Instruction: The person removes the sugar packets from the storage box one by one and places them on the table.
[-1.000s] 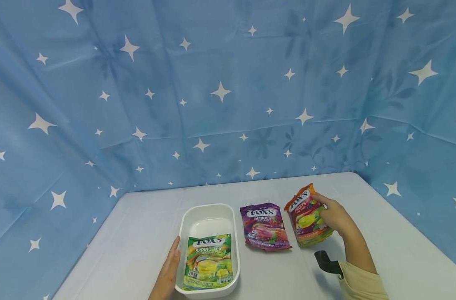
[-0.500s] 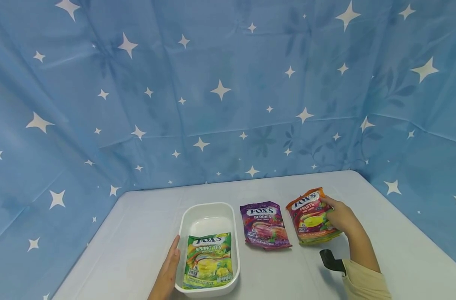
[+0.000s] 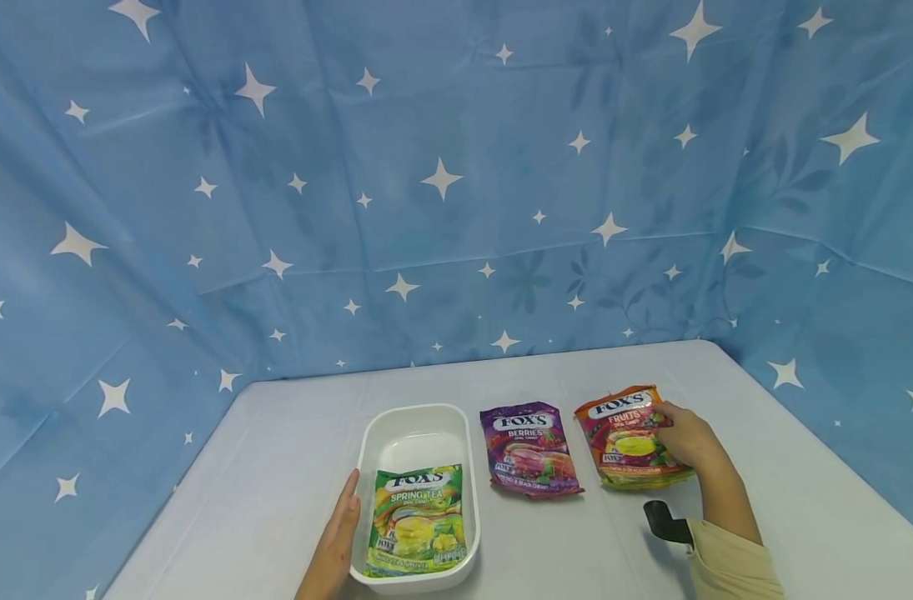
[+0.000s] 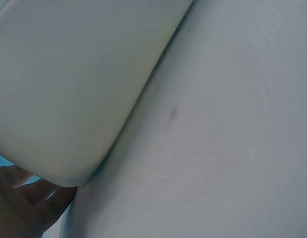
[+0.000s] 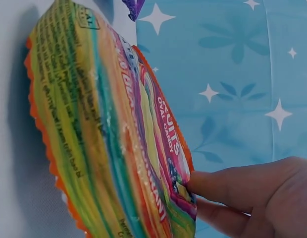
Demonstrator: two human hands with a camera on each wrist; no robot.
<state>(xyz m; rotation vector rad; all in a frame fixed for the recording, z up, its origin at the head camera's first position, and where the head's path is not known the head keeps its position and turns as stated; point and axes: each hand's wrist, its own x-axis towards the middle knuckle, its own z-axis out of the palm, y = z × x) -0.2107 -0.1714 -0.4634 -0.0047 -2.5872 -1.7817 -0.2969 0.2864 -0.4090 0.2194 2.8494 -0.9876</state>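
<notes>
Red-and-orange shiny bag [image 3: 627, 448], head view's four o'clock, pinched by right hand [image 3: 687, 439]; white tub [image 3: 417, 443], six o'clock, holds green bag [image 3: 416, 523]; left hand [image 3: 332, 542], fingers straight, touches tub.

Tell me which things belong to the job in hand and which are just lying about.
Job, apparently:
Fox's Fruits candy bag, pinched by right hand
white container, against left hand
Spring Tea bag inside

Merely present:
Fox's Berries bag
starry curtain

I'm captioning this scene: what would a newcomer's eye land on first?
Probably the blue, star-patterned curtain filling the background. Next, the orange-edged Fruits packet at the right of the white table, its edge pinched by the right hand. Left of it lie the purple Berries packet and a white tub holding the green Spring Tea packet.
</notes>
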